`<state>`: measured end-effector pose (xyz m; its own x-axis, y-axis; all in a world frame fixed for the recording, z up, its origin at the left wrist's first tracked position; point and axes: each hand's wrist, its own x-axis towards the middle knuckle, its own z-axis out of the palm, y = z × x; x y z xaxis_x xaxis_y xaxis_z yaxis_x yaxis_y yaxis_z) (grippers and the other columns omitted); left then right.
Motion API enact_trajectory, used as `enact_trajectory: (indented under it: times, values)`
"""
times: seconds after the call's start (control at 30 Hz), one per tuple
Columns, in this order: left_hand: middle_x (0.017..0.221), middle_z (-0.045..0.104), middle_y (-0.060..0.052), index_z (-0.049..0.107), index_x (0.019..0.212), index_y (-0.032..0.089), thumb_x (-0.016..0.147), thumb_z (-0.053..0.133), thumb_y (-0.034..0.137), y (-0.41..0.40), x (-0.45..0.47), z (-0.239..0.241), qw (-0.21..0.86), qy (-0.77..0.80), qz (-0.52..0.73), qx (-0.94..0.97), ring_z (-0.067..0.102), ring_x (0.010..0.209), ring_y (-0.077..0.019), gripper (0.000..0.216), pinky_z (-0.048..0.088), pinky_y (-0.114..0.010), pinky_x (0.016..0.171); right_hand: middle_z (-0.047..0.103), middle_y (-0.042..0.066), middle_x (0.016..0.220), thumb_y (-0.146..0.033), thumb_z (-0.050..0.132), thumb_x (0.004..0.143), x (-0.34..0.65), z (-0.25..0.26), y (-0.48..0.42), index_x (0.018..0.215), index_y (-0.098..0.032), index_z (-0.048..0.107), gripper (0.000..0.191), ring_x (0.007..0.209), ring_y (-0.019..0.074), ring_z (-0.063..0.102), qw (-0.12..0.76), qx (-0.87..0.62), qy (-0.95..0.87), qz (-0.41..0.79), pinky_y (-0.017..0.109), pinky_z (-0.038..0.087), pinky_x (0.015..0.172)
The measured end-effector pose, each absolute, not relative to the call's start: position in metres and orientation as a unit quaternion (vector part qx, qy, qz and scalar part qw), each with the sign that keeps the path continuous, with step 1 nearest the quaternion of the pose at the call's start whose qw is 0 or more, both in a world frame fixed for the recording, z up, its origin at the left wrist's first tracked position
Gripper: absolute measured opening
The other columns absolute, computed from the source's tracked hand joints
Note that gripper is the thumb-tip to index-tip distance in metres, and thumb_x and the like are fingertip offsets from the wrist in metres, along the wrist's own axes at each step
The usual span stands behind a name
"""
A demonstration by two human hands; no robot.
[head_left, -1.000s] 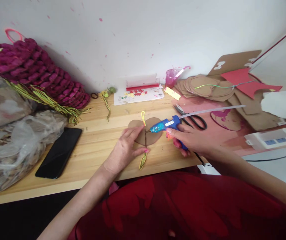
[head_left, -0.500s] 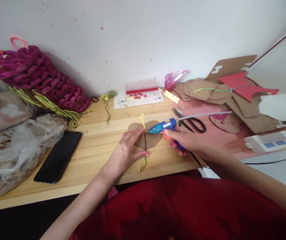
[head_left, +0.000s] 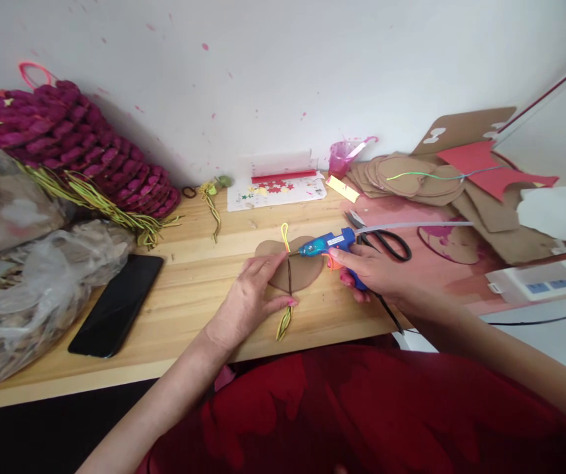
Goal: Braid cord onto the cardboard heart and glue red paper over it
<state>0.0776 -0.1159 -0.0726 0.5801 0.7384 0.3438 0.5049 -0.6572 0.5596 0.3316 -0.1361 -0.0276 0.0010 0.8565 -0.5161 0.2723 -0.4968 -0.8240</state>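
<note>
My right hand (head_left: 369, 268) grips a blue glue gun (head_left: 329, 242), its finger on the orange trigger. A long translucent glue stick (head_left: 421, 225) runs out of its back. The gun's nozzle sits at the upper part of a dark cord (head_left: 290, 276), which lies down the middle of a heart-shaped piece of brown cardboard (head_left: 306, 271). My left hand (head_left: 255, 289) pins this cord, fingertips near the top and thumb at the lower end. A yellow loop (head_left: 285, 235) sticks out above the heart, and a yellow-green tassel (head_left: 284, 324) hangs below it.
Black-handled scissors (head_left: 386, 240) lie behind my right hand. Cardboard pieces (head_left: 406, 174), a pink-stained cup (head_left: 342, 158) and a power strip (head_left: 544, 280) are to the right. On the left are a phone (head_left: 117, 306), plastic bags (head_left: 40, 303) and a large magenta pinecone-like piece (head_left: 89, 151).
The glue gun's nozzle has shifted slightly up along the cord, and the glue stick's far end has swung right. My left hand keeps its hold. The view has shifted a little.
</note>
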Motion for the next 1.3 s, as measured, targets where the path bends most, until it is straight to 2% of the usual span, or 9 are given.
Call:
enact_trajectory:
  times: [0.83,1.17,1.3]
  values:
    - [0.131,0.061,-0.014,0.042,0.145,0.025,0.077,0.081,0.034,-0.115,0.078,-0.072,0.214,0.356,0.282,0.865,0.057,0.12,-0.0287,0.079,0.053,-0.048,0.096,0.05,-0.008,0.053,-0.047,0.051,0.098,0.329,-0.021,-0.138,0.084,-0.02,0.053,0.03,0.031,0.006,0.046,0.256,-0.655,-0.429,0.567,0.018,0.031,0.03]
    - [0.132,0.061,-0.013,0.04,0.147,0.027,0.077,0.081,0.036,-0.115,0.077,-0.074,0.214,0.356,0.283,0.865,0.057,0.122,-0.0292,0.081,0.052,-0.049,0.098,0.053,-0.006,0.054,-0.039,0.052,0.098,0.329,-0.014,-0.137,0.079,-0.02,0.051,0.028,0.03,0.0064,0.048,0.233,-0.672,-0.444,0.545,0.018,0.032,0.03]
    - [0.131,0.061,-0.014,0.04,0.146,0.026,0.077,0.081,0.035,-0.115,0.077,-0.075,0.213,0.353,0.287,0.864,0.057,0.12,-0.029,0.081,0.053,-0.049,0.096,0.051,-0.006,0.053,-0.044,0.051,0.098,0.334,-0.018,-0.139,0.079,-0.02,0.05,0.031,0.031,0.0067,0.048,0.267,-0.674,-0.433,0.536,0.018,0.033,0.029]
